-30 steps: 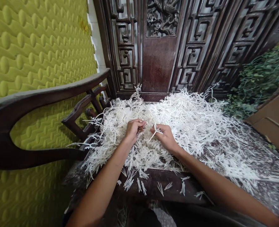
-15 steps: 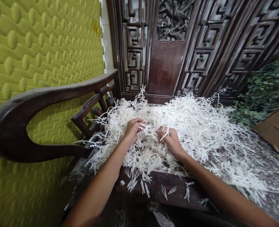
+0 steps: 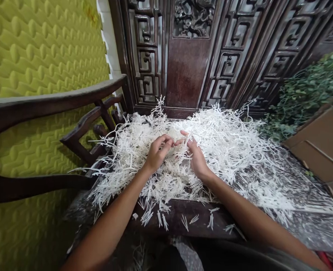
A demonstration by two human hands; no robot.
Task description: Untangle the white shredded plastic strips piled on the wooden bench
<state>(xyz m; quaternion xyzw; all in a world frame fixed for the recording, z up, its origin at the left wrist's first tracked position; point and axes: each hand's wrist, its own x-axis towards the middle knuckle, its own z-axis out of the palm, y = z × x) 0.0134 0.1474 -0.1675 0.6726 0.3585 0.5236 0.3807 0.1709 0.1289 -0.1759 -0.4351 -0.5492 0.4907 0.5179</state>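
A wide heap of white branching plastic pieces (image 3: 225,150) covers the dark wooden bench seat. Over its middle, my left hand (image 3: 158,152) has its thumb and fingers pinched together; what is between them is too small to make out. Just to the right, my right hand (image 3: 196,154) is closed with thumb and fingers on a white branching piece (image 3: 188,138), its index finger reaching toward the left hand. Short loose white sprigs (image 3: 185,222) lie on the bench's front edge (image 3: 174,210).
A curved dark armrest (image 3: 56,92) stands at the left before a yellow-green padded wall (image 3: 42,49). Behind the heap is a carved wooden screen (image 3: 187,71). Green leafy plants (image 3: 304,98) and a brown cardboard box (image 3: 321,143) are at the right.
The view has shifted, so the bench and screen appear further left. My right hand has turned more upright, with its fingers extended toward my left hand, and the left fingertips have drawn together.
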